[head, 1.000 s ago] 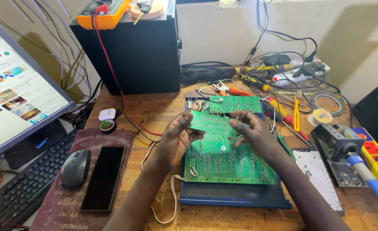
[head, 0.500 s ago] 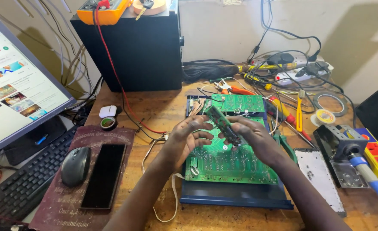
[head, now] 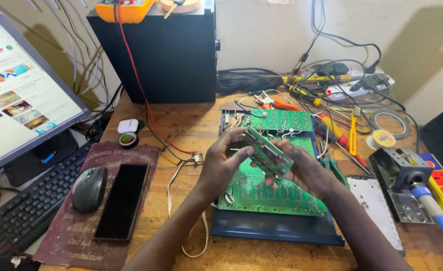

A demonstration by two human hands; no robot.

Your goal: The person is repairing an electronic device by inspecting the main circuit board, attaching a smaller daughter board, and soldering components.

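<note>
The small green circuit board point(head: 267, 154) is held tilted between both hands, above the larger green board point(head: 271, 193) lying in a dark blue case point(head: 276, 232) on the wooden surface point(head: 181, 130). The left hand point(head: 221, 165) pinches its upper end with fingertips; the right hand point(head: 304, 170) cups its lower end from beneath, so the component face turns toward the camera. A mouse point(head: 88, 188) and phone point(head: 122, 199) lie well left of the left hand.

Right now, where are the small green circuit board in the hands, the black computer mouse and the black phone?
small green circuit board point(head: 266, 154), head view, middle of its tilted face.
black computer mouse point(head: 88, 188), head view, top of its shell.
black phone point(head: 122, 200), head view, middle of its dark screen.
</note>
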